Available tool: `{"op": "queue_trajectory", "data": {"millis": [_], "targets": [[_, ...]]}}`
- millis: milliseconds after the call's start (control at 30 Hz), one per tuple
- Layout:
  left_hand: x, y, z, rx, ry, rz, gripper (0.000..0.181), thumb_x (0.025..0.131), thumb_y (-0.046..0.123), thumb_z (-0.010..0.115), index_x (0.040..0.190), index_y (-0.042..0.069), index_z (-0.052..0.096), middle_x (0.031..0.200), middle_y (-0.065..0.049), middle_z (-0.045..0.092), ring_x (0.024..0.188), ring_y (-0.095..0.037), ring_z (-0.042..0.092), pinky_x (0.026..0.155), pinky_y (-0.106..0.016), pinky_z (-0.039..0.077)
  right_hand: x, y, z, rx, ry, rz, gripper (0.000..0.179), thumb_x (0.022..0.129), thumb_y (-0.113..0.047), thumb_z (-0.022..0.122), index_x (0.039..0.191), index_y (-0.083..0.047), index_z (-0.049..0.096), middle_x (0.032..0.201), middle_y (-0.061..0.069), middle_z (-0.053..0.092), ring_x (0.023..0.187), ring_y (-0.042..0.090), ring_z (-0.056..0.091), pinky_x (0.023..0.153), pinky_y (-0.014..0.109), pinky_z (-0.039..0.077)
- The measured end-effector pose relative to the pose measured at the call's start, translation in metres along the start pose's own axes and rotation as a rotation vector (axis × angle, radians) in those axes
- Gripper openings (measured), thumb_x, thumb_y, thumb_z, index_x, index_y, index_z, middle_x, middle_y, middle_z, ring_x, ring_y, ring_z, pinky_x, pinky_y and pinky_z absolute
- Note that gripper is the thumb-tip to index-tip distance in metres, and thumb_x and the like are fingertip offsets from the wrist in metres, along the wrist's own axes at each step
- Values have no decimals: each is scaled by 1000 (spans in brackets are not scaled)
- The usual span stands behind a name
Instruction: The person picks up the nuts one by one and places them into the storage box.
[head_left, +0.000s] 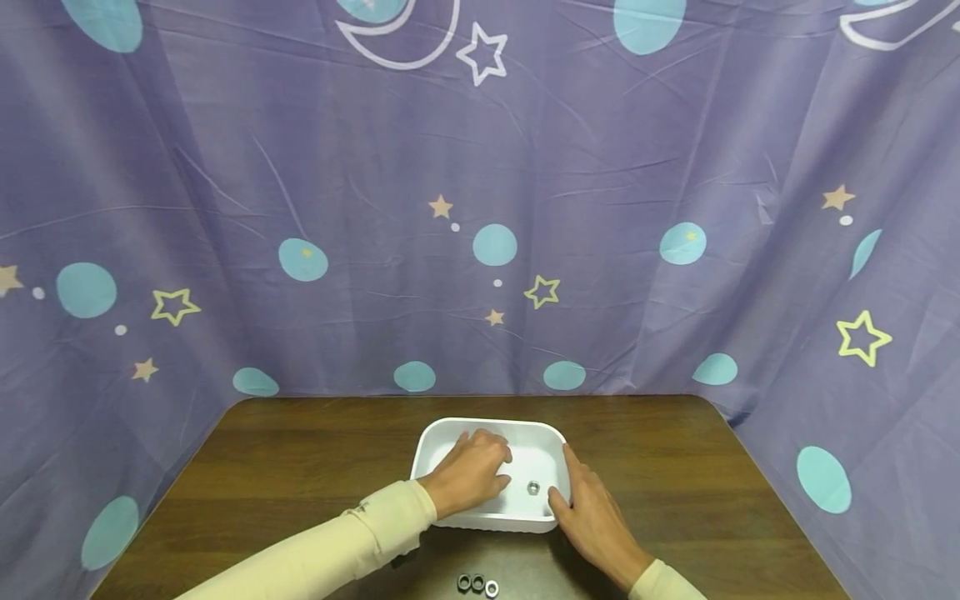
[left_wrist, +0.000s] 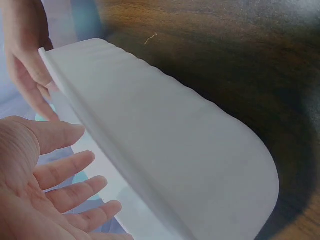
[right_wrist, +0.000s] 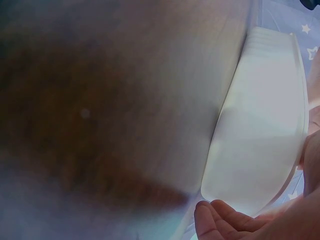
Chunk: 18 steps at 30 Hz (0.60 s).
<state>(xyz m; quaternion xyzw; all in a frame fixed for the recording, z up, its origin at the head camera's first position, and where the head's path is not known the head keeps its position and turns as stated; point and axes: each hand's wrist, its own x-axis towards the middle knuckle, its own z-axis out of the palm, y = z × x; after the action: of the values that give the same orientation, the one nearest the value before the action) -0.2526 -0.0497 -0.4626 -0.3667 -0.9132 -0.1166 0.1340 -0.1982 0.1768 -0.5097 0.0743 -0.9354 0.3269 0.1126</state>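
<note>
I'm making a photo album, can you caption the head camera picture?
Left hand over a white tub, right hand gripping its end, one nut inside, three rings outside.

1. Left forearm (head_left: 322,554) slanting rightward, pointing toward far edge of tabletop (head_left: 315,442).
2. Left hand (head_left: 471,473): back facing up, fingers hanging apart, relaxed.
3. Right forearm (head_left: 663,583) slanting leftward toward same edge.
4. Right hand (head_left: 596,512) gripping, thumb opposing fingers.

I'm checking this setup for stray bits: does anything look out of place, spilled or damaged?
A thin pale squiggle on the dark table, beside the white tray. It stands out against the wood, perhaps a stray thread. Nothing looks spilled or damaged.
</note>
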Motion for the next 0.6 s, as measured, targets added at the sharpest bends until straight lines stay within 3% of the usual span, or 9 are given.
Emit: {"op": "queue_trajectory", "data": {"millis": [167, 200, 333, 600], "targets": [[-2, 3, -11, -17, -23, -36, 21, 89, 18, 88, 106, 5, 84, 118, -12, 79, 112, -33, 72, 101, -69, 56, 0, 1, 0, 5, 2, -3, 73, 99, -17, 72, 163, 7, 44, 144, 31, 65, 131, 47, 65, 108, 65, 53], [-4, 8, -18, -25, -41, -54, 22, 89, 17, 89, 106, 4, 84, 120, -13, 79, 114, -34, 72, 103, -69, 55, 0, 1, 0, 6, 2, -7, 73, 99, -17, 72, 162, 7, 44, 144, 31, 65, 131, 47, 64, 108, 65, 52], [-8, 9, -22, -21, -63, -72, 22, 90, 17, 88, 108, 5, 84, 125, -13, 78, 117, -34, 71, 106, -69, 54, -1, 0, -1, 8, 1, -9, 73, 100, -18, 72, 163, 6, 44, 144, 31, 65, 131, 47, 64, 108, 65, 53], [-13, 13, -29, -20, -44, -65, 22, 92, 19, 88, 109, 6, 84, 131, -14, 77, 122, -34, 70, 108, -71, 52, -1, -1, -3, 3, 0, -1, 73, 99, -18, 73, 163, 6, 44, 143, 30, 65, 130, 47, 65, 106, 65, 54]]}}
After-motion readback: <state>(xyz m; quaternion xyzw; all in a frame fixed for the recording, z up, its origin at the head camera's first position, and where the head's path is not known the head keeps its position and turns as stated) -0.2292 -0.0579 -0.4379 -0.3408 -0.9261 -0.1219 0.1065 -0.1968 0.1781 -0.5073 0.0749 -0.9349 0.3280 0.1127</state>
